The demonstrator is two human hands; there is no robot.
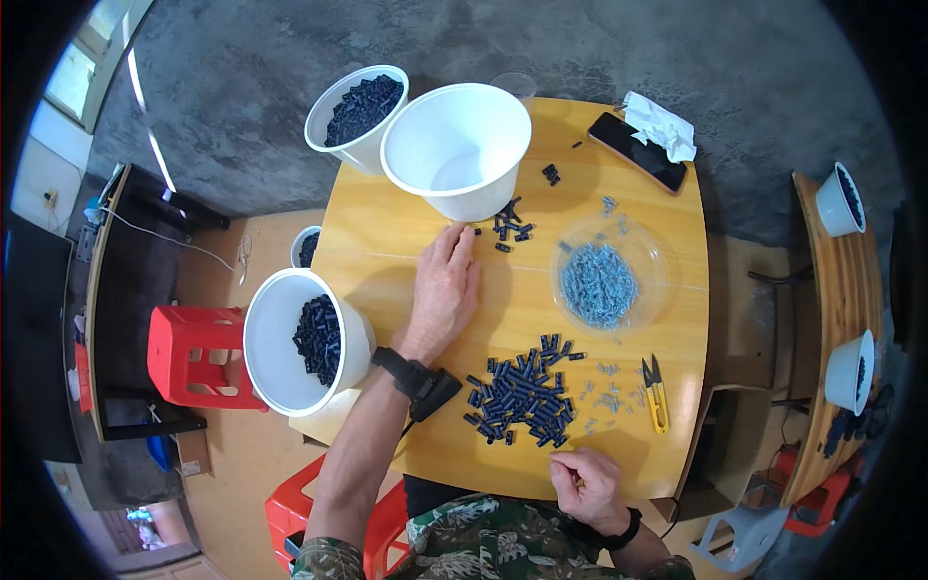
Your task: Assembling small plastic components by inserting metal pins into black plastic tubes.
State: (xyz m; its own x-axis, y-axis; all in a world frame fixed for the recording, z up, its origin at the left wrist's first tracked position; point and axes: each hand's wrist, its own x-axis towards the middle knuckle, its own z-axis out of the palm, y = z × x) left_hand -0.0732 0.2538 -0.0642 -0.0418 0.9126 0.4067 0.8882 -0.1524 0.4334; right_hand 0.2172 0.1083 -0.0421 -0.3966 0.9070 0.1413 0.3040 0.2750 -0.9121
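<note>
My left hand (445, 290) reaches out over the table, palm down and fingers stretched, its tips close to the foot of an empty-looking white bucket (483, 198). A small loose black part (478, 231) lies at its fingertips, near a few more black parts (509, 227). My right hand (588, 488) is closed at the table's near edge, thumb and finger together; whatever they may hold cannot be made out. Just beyond it is a heap of short black cylindrical parts (527, 391). A round clear dish (657, 280) holds many tiny bluish pieces (599, 285).
White buckets of black parts stand at left (261, 362) and far left (329, 101). Yellow thread snips (657, 396) lie at right, beside scattered tiny clear pieces (609, 398). A phone (619, 140) lies under crumpled tissue (662, 126). A red stool (193, 353) stands on the floor.
</note>
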